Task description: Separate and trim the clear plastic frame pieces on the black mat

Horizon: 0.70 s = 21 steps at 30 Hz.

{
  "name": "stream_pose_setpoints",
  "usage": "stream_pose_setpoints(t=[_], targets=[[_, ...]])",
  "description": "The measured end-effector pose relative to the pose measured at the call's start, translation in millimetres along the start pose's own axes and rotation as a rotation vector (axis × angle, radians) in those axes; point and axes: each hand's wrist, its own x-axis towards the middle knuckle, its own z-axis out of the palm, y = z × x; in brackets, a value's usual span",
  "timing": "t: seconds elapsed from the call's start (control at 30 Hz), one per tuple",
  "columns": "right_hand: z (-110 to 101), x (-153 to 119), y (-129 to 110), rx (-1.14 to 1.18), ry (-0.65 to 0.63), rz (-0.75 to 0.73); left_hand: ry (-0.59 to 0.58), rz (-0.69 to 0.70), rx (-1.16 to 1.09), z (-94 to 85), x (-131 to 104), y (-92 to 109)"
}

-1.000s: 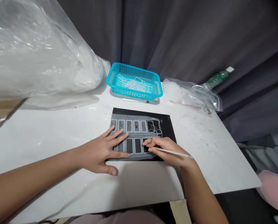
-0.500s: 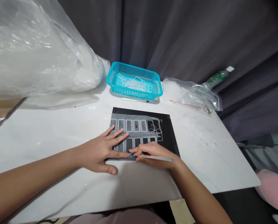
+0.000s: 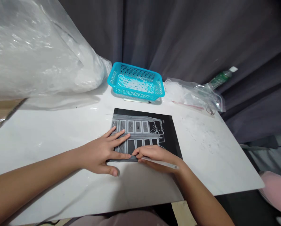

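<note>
A black sheet (image 3: 172, 135) lies on the white table, covered in part with white drawn lines and rows of framed, window-like boxes. My left hand (image 3: 102, 152) rests flat across its left side with fingers spread. Near the sheet's lower edge, my right hand (image 3: 156, 154) grips a slim whitish pen (image 3: 166, 164), which slants back toward my wrist. The pen's tip is hidden by my fingers, close to the left index fingertip. Some drawn boxes are covered by both hands.
Behind the sheet stands a blue perforated basket (image 3: 135, 95) with whitish pieces inside. A pencil-like stick (image 3: 137, 101) lies before it. Clear plastic bags (image 3: 189, 95), a green bottle (image 3: 220, 79) and a ring-like item (image 3: 210, 111) are at back right; a large plastic bag (image 3: 48, 59) fills the left.
My right hand has shifted slightly to the right, and its fingers have drawn in closer around the pen. The pen's back end has moved right and down. My left hand stays in place.
</note>
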Motion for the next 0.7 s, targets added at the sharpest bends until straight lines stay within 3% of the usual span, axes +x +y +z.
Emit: stream_pose_setpoints(t=[0.47, 0.7], targets=[[-19, -8, 11, 0.189, 0.012, 0.028, -0.010, 0.000, 0.001, 0.6, -1, 0], [-18, -11, 14, 0.174, 0.105, 0.026, 0.031, 0.011, -0.003, 2.0, -1, -1]])
